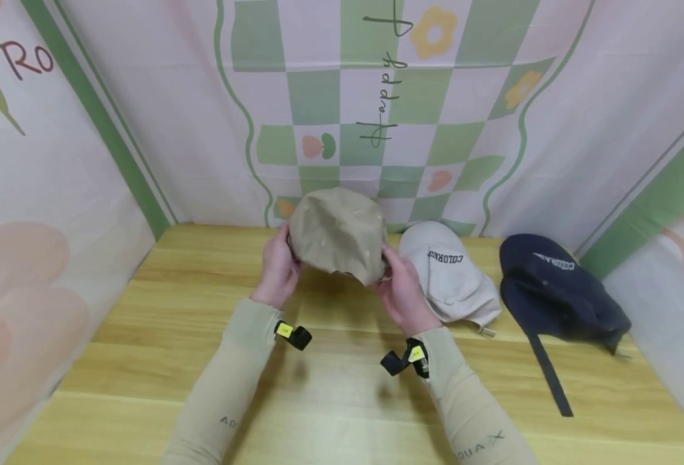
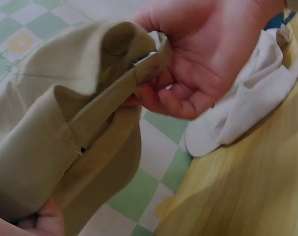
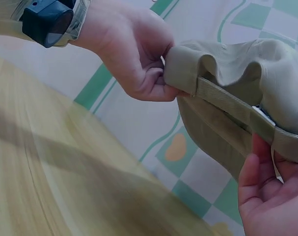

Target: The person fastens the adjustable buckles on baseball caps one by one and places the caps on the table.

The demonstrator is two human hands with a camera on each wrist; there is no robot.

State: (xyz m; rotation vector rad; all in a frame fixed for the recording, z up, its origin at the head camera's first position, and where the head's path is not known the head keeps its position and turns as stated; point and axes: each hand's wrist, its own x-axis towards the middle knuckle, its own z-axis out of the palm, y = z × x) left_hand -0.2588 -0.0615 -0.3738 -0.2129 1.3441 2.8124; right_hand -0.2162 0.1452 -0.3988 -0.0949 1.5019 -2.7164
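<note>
Both hands hold a khaki baseball cap [image 1: 338, 232] above the table, its crown facing up in the head view. My left hand [image 1: 278, 268] grips the cap's left side, thumb and curled fingers pinching the fabric edge, as the right wrist view also shows. The right hand [image 1: 405, 290] pinches the back strap [image 2: 107, 101] near its metal buckle [image 2: 145, 59]. Above the strap the cap's rear opening shows folds, and the brim [image 3: 203, 128] hangs on the far side, beneath the crown. Fingertips of the left hand [image 2: 45, 219] show at the lower left of the left wrist view.
A light grey cap [image 1: 449, 274] with dark lettering lies on the wooden table [image 1: 144, 361] just right of the right hand. Farther right is a navy cap [image 1: 557, 294], its loose strap [image 1: 551, 374] trailing forward. A printed cloth [image 1: 359, 97] hangs behind the table.
</note>
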